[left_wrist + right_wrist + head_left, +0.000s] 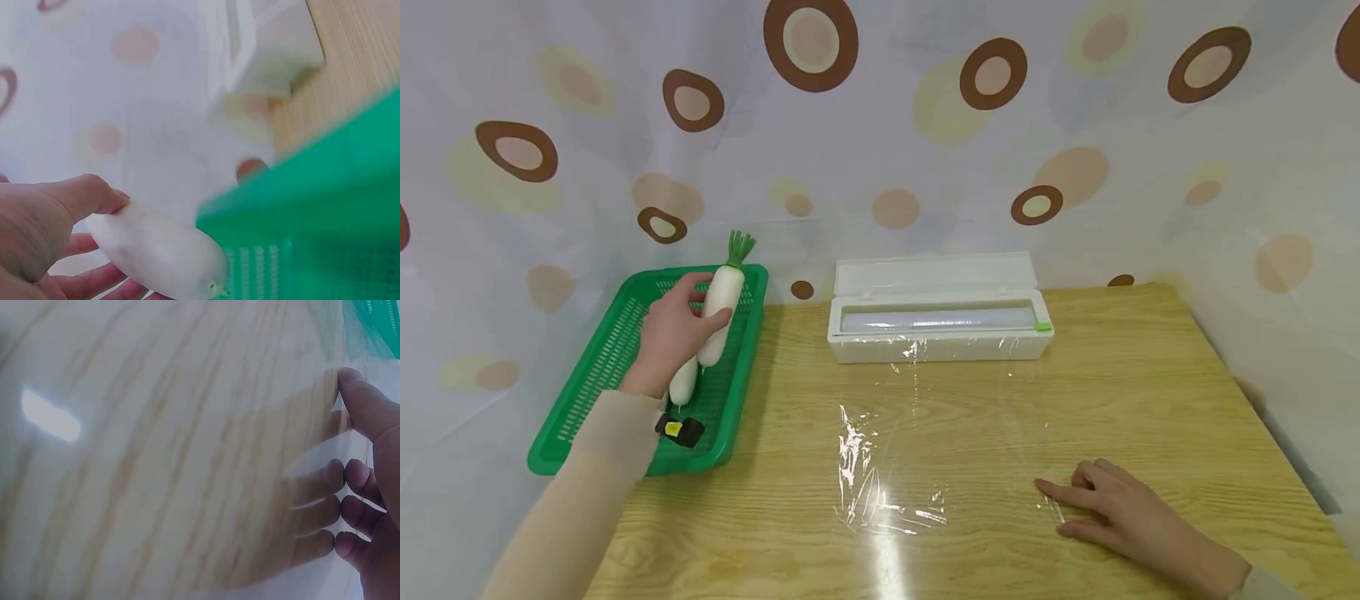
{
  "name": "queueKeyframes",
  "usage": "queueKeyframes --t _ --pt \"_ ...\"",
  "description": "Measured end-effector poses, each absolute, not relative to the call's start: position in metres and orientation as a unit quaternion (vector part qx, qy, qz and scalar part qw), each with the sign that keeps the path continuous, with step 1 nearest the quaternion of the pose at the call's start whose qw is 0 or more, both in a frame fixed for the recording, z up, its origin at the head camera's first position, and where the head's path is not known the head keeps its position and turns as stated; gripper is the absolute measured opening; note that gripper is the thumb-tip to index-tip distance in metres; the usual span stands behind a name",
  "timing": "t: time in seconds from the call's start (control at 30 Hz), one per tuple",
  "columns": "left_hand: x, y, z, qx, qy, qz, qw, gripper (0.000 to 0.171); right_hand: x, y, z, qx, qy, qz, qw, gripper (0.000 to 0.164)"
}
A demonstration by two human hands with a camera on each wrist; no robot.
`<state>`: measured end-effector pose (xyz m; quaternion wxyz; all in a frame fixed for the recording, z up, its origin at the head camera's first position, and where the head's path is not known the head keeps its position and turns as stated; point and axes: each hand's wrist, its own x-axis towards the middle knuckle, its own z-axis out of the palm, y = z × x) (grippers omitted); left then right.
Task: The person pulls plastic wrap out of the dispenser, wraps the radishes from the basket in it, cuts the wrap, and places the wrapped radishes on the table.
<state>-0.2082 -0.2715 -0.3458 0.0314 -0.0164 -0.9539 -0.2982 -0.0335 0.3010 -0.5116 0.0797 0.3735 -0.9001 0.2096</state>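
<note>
My left hand point(675, 333) holds a white daikon radish point(724, 302) with green stubs, thumb on one side and fingers on the other. The radish is tilted over a green plastic basket point(747, 367). A second white radish point(683, 383) lies inside, partly behind my wrist. In the left wrist view the thumb presses the held radish point(165, 256). My right hand point(1123, 517) rests its fingertips on the table at the edge of a sheet of clear cling film point(872, 500), thumb and index finger apart. The film runs from a white dispenser box point(936, 348).
The dispenser's lid point(934, 273) stands raised against the patterned curtain point(865, 150). Inside lies the film roll point(936, 320), and a small green slider point(1042, 327) sits at the right end. The wooden table point(1135, 375) ends at the right near the curtain.
</note>
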Motion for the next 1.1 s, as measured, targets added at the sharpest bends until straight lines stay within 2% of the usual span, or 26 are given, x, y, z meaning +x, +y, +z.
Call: queueKeyframes --t 0.13,0.3,0.6,0.73,0.83,1.1 --pt "-0.193 -0.238 -0.337 -0.064 -0.953 -0.294 0.044 0.059 -0.033 0.301 -0.511 0.369 -0.9 0.216 0.081 0.06" --pt "-0.173 -0.196 -0.342 -0.131 -0.949 -0.285 0.021 0.06 -0.033 0.3 -0.511 0.368 -0.9 0.219 0.083 0.06" --pt "-0.134 -0.129 -0.373 -0.268 -0.936 -0.228 0.003 0.06 -0.035 0.301 -0.513 0.37 -0.898 0.219 0.089 0.061" --pt "-0.12 -0.105 -0.386 -0.314 -0.926 -0.208 -0.026 0.058 -0.035 0.302 -0.514 0.367 -0.9 0.215 0.091 0.061" --pt "-0.112 -0.088 -0.396 -0.338 -0.919 -0.197 -0.051 0.055 -0.035 0.302 -0.514 0.364 -0.902 0.213 0.092 0.061" --pt "-0.096 -0.051 -0.426 -0.384 -0.913 -0.121 -0.06 0.051 -0.033 0.301 -0.513 0.354 -0.907 0.214 0.082 0.06"
